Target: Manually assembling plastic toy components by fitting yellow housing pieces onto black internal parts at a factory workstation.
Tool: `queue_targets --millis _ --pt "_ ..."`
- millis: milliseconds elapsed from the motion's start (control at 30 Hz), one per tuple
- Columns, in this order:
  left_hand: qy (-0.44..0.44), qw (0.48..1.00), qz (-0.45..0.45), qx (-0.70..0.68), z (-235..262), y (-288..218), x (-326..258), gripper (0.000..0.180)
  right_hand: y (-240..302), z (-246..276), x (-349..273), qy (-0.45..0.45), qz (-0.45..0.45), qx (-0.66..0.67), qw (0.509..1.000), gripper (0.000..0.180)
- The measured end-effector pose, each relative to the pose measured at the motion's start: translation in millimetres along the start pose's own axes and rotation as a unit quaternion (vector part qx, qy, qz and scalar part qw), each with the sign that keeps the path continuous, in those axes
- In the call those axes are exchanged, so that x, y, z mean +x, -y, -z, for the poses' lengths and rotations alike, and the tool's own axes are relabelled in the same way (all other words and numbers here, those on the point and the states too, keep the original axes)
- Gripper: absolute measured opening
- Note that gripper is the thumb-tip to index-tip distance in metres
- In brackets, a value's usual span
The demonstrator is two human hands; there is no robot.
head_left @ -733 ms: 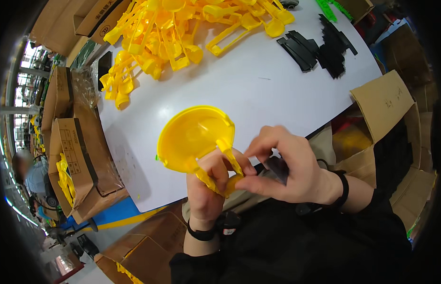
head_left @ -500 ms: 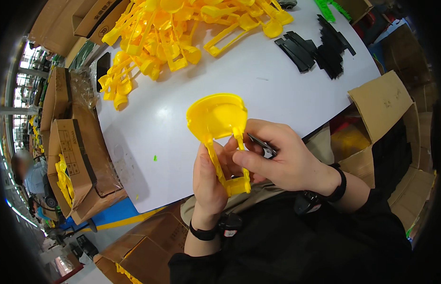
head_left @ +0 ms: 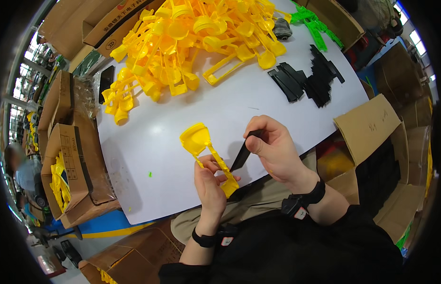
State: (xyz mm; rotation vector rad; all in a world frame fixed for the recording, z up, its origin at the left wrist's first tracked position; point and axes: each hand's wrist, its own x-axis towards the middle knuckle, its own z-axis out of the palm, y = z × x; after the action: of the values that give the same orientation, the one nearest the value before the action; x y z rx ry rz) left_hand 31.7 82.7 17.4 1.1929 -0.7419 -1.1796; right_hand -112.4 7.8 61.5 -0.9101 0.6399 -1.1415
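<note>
Yellow plastic part (head_left: 207,154) is held up over the near edge of the white counter (head_left: 182,118), round cupped head at the top, long slotted frame-like handle running down-right into the palm. Smooth, glossy moulded plastic.

At far left, open brown cardboard boxes (head_left: 71,156) are stacked beside the counter, one holding more yellow pieces. On the counter's far side a big loose heap of yellow parts (head_left: 182,42) is piled, same round-head and long-handle shape, tangled together.

Left hand (head_left: 210,184) is seen with fingers curled around the lower handle of the yellow plastic part, thumb pressed on its side; a dark band is worn at the wrist. Right hand (head_left: 275,151) is just beside it, fingers pinching a flat black plastic strip (head_left: 243,152), thin and tapered, tip angled down toward the yellow handle; whether it touches cannot be told. A black wrist strap is worn here too.

Further right on the counter a stack of flat black pieces (head_left: 306,78) is fanned out, matte. Bright green plastic parts (head_left: 315,23) lie at the far right edge. A cardboard box (head_left: 372,128) stands open at right.
</note>
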Motion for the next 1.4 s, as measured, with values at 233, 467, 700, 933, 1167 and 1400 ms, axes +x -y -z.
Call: queue_targets --millis 233,467,700,933,1167,1400 --pt "-0.014 0.973 0.100 -0.205 -12 -22 5 0.046 7 4 -10 0.144 0.286 -0.399 0.859 0.031" --pt "0.001 1.000 0.013 -0.025 -2 -28 21 0.017 -6 -5 -15 0.186 0.285 -0.507 0.792 0.038" --pt "0.006 1.000 0.001 0.023 -5 -31 35 0.013 -19 -15 -18 0.135 -0.195 -0.165 0.957 0.041" --pt "0.035 0.998 0.052 0.032 -8 -39 47 0.013 -26 -3 0 0.146 -0.204 -0.114 0.961 0.029" --pt "0.000 0.996 0.091 0.004 -23 -44 59 0.019 -3 -24 9 0.084 -0.200 -0.228 0.949 0.027" --pt "-0.017 0.991 0.119 -0.053 -26 -47 67 0.018 -4 -23 14 0.050 -0.118 -0.258 0.958 0.033"
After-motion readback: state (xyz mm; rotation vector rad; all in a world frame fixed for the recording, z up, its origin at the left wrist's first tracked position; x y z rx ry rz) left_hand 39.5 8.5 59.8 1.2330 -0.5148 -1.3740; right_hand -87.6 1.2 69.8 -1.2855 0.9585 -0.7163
